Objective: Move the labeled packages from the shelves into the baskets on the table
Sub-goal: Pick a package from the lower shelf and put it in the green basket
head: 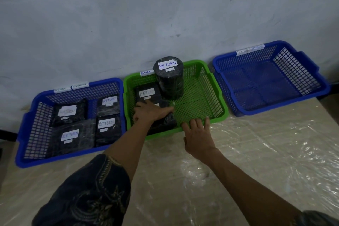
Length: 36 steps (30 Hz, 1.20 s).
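Note:
A green basket (219,95) stands in the middle of the table, tagged RETURN on its far rim. Inside it, a black cylinder package (169,80) labelled RETURN stands upright at the back. A flat black package (147,93) labelled RETURN lies beside it. My left hand (150,113) reaches into the basket's near left corner and grips another black package (165,123), fingers bent over its left edge. My right hand (198,134) rests with straight fingers on the green basket's near rim and holds nothing.
A blue basket (25,134) on the left holds several black packages labelled RETURN. Another blue basket (310,64) on the right has nothing in it. The table (247,161) is covered in clear plastic film. A grey wall stands right behind the baskets.

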Available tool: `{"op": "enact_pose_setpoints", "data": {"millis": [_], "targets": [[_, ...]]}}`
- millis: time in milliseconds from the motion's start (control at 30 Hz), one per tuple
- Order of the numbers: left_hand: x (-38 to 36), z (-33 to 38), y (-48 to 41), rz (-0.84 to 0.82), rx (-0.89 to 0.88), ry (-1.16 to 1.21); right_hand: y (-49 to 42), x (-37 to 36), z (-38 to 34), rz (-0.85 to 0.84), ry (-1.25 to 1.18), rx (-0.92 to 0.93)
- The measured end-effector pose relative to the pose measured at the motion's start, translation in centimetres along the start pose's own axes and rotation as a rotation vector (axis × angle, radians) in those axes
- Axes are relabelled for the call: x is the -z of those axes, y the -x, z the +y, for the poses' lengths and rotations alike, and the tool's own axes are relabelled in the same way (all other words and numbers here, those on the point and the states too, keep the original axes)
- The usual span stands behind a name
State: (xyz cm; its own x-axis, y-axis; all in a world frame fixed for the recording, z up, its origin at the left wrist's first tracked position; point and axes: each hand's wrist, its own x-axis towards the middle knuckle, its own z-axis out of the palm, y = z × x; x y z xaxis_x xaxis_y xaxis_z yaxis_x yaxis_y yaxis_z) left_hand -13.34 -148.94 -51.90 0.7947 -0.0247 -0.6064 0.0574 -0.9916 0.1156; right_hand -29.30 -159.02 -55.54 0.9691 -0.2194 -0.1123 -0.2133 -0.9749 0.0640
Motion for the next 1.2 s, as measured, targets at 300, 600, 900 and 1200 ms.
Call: {"op": "enact_pose_setpoints", "data": {"millis": [300, 600, 900, 1200], "targets": [[-2.3, -0.6, 0.6, 0.152, -0.06, 0.048, -0.1, -0.3, 0.1, 0.006, -0.037, 0.016], [-4.2, -2.1, 0.9, 0.281, -0.269, -0.11, 0.2, 0.3, 0.3, -0.042, -0.062, 0.069], [-3.9, -3.1, -0.2, 0.151, -0.339, 0.0, 0.4, 0.9, 0.1, -0.055, -0.036, 0.067], [-3.3, -4.8, -0.5, 0.253, -0.487, 0.143, 0.2, 2.0, 0.4, -0.099, -0.067, 0.068]]}}
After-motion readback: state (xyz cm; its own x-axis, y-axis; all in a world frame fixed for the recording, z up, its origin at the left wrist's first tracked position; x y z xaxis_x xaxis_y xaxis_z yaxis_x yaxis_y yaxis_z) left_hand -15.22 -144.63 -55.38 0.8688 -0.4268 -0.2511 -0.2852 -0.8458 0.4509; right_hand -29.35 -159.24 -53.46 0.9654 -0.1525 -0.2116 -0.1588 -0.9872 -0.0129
